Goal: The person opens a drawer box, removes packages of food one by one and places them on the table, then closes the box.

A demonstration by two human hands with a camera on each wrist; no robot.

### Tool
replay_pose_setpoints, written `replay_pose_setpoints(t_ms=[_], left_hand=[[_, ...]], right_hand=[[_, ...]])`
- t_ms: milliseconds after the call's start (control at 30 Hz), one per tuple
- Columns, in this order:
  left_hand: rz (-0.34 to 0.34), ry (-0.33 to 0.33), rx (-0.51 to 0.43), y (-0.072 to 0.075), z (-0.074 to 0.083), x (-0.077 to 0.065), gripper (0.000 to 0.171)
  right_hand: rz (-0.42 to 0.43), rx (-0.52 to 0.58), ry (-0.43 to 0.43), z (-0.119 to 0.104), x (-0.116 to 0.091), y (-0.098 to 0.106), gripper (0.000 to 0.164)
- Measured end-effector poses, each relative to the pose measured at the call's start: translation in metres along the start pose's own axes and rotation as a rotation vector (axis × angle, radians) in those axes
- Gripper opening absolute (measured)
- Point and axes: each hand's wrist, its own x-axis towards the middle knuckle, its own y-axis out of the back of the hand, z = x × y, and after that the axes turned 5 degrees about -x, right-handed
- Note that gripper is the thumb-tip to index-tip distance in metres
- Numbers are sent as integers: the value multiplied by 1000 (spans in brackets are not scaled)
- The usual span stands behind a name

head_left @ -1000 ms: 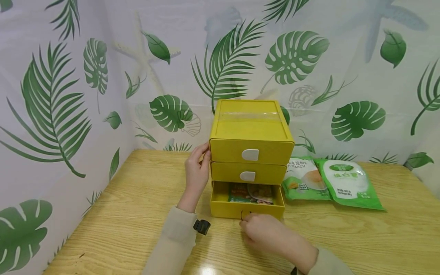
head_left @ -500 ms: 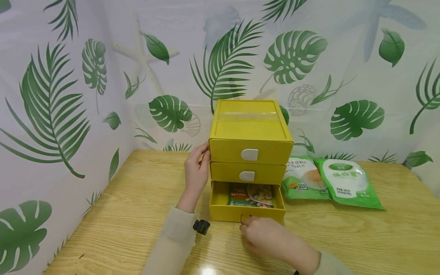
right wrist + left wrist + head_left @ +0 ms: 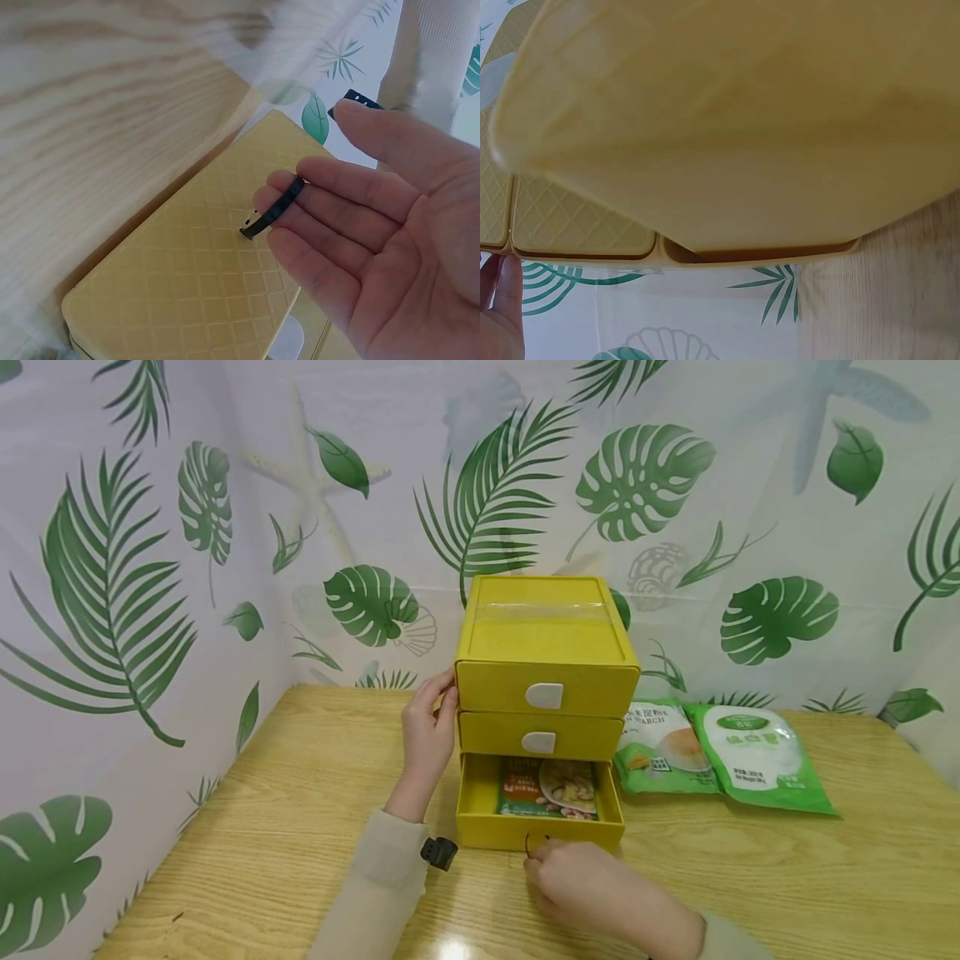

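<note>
A yellow three-drawer cabinet (image 3: pixel 543 639) stands on the table, its bottom drawer (image 3: pixel 487 833) pulled out. Inside that drawer lies a printed food packet (image 3: pixel 551 787) in brown and green. My right hand (image 3: pixel 581 883) is at the drawer's front. In the right wrist view its fingers hook behind the black loop handle (image 3: pixel 276 210), and the thumb stands away from it. Against the cabinet's left side my left hand (image 3: pixel 427 731) rests with its fingers, bracing near the top drawer (image 3: pixel 491 689). The left wrist view shows these fingertips at the cabinet's edge.
Right of the cabinet lie two green-and-white bags, a starch bag (image 3: pixel 663 747) and a second bag (image 3: pixel 761 760) overlapping it. The middle drawer (image 3: pixel 487 735) is closed and has a white tab. A leaf-patterned cloth (image 3: pixel 360 510) hangs behind the wooden table (image 3: pixel 300 777).
The right hand has drawn the bottom drawer a little further out toward me, and more of the packet shows. The left hand has stayed at the cabinet's side.
</note>
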Motion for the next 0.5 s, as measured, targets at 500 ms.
replay_pose_setpoints(t_ms=[500], left_hand=[[-2, -8, -5, 0, 1, 0, 21]], right_hand=[[-43, -21, 43, -7, -7, 2, 10]])
